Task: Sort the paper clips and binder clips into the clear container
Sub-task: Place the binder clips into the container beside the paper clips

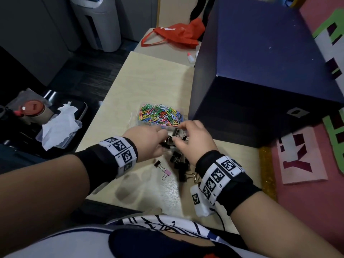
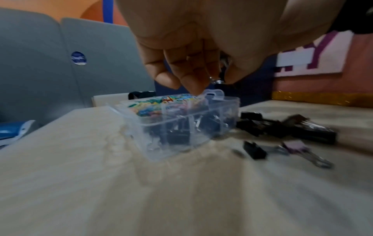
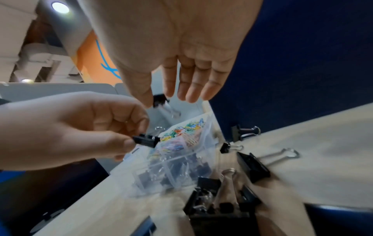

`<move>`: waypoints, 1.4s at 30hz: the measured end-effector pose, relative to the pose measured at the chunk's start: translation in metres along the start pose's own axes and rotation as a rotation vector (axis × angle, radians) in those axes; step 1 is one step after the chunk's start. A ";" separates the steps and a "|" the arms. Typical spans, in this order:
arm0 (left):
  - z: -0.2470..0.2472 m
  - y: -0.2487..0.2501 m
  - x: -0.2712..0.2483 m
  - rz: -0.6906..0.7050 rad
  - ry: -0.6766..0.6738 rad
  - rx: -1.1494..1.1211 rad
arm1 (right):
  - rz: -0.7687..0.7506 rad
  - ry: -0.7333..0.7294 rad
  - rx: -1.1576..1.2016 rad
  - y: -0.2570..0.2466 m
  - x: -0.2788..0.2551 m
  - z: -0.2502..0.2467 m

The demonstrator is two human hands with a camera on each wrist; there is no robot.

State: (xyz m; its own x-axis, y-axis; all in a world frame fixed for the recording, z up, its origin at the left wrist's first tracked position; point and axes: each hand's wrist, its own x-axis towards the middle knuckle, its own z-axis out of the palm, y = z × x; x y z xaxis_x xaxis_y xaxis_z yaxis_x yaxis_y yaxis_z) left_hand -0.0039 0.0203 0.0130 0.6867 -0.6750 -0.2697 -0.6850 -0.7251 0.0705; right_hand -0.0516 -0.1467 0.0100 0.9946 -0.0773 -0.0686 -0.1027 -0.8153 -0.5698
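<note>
A clear container (image 1: 143, 118) on the pale table (image 1: 149, 75) holds coloured paper clips (image 1: 160, 114) in its far part. Its near compartments (image 2: 181, 127) hold black binder clips. My left hand (image 1: 149, 140) hovers over that near end and pinches a small black binder clip (image 3: 145, 141) between thumb and forefinger. My right hand (image 1: 195, 138) is just right of it, pinching another black binder clip (image 3: 160, 100) with thumb and forefinger while its other fingers (image 3: 193, 83) stay straight. Several loose black binder clips (image 1: 178, 162) lie under and between the wrists. A pink binder clip (image 1: 167, 173) lies beside them.
A large dark blue box (image 1: 260, 71) stands on the table right behind the container and my right hand. A red bag (image 1: 173, 34) and a small glue bottle (image 1: 190, 57) lie at the far end. Left of the table, a tray with tissue (image 1: 57, 125).
</note>
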 end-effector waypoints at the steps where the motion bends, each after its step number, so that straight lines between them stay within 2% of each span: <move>1: -0.003 -0.003 0.000 -0.026 0.036 -0.021 | 0.000 -0.008 -0.021 -0.002 0.001 -0.001; 2: -0.005 -0.008 0.000 -0.063 0.070 -0.048 | 0.031 -0.028 -0.057 -0.001 0.002 -0.002; 4: -0.008 -0.017 -0.001 -0.142 0.111 -0.089 | 0.184 -0.138 -0.182 0.008 0.002 -0.005; 7: -0.007 -0.025 -0.003 -0.196 0.098 -0.097 | 0.445 -0.420 -0.413 0.024 -0.004 -0.010; 9: -0.004 -0.019 -0.005 -0.141 0.026 -0.066 | 0.530 -0.546 -0.483 0.030 -0.014 -0.010; 11: 0.002 -0.007 -0.006 -0.052 -0.131 -0.035 | 0.540 -0.607 -0.511 0.034 -0.022 -0.007; 13: 0.011 0.005 -0.005 0.019 -0.259 0.005 | 0.519 -0.588 -0.459 0.035 -0.027 -0.002; 16: 0.024 0.015 -0.002 0.073 -0.343 0.099 | 0.414 -0.541 -0.397 0.036 -0.029 0.009; 21: 0.032 0.020 0.002 0.067 -0.335 0.123 | 0.301 -0.420 -0.311 0.041 -0.035 0.015; 25: 0.033 0.023 -0.001 0.046 -0.329 0.101 | 0.306 -0.371 -0.289 0.046 -0.037 0.017; 31: 0.021 0.016 -0.006 0.053 -0.175 0.071 | 0.339 -0.336 -0.305 0.051 -0.029 0.010; 36: 0.005 -0.014 -0.004 -0.068 0.018 -0.031 | 0.351 -0.239 -0.198 0.040 -0.016 -0.007; 39: -0.002 -0.032 -0.004 -0.196 0.088 -0.098 | 0.273 -0.116 -0.121 0.025 -0.009 -0.011; 42: -0.002 -0.037 -0.006 -0.244 0.059 -0.128 | 0.116 -0.008 -0.002 0.007 -0.004 -0.009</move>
State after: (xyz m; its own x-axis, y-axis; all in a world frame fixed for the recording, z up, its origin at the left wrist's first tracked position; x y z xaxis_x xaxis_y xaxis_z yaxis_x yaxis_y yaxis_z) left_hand 0.0177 0.0508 0.0142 0.8433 -0.4820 -0.2376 -0.4637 -0.8762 0.1315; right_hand -0.0562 -0.1576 0.0136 0.9760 -0.1663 -0.1404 -0.2167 -0.8024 -0.5561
